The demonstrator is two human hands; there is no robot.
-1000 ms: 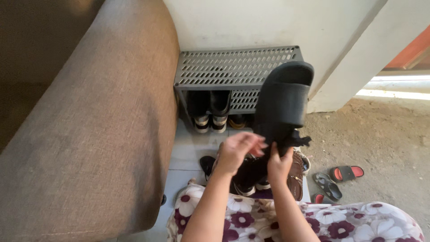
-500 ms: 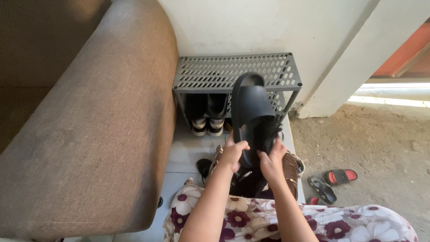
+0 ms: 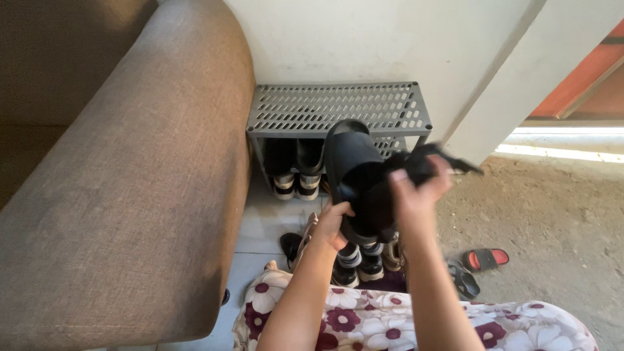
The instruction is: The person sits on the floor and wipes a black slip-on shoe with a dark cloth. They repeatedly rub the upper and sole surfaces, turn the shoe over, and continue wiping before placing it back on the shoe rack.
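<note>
While the left hand [image 3: 335, 224] grips the black sandal's [image 3: 356, 172] heel, the right hand [image 3: 416, 188] closes on its blurred strap [image 3: 426, 162]. The sandal hangs upright before the grey shoe rack [image 3: 338, 107], beside the brown sofa arm [image 3: 143, 182].

The sandal [image 3: 356, 175] is plain black, and so is the strap [image 3: 426, 164] beside it. The shoe rack [image 3: 338, 107] behind the sandal is grey, patterned with rows of slots. Left of the rack, the sofa arm [image 3: 130, 188] is brown woven fabric. Below the sandal, the garment [image 3: 390, 325] is white with maroon flowers. Right of the rack, a slipper [image 3: 486, 259] shows red and black on the brownish-grey floor [image 3: 552, 208].
</note>
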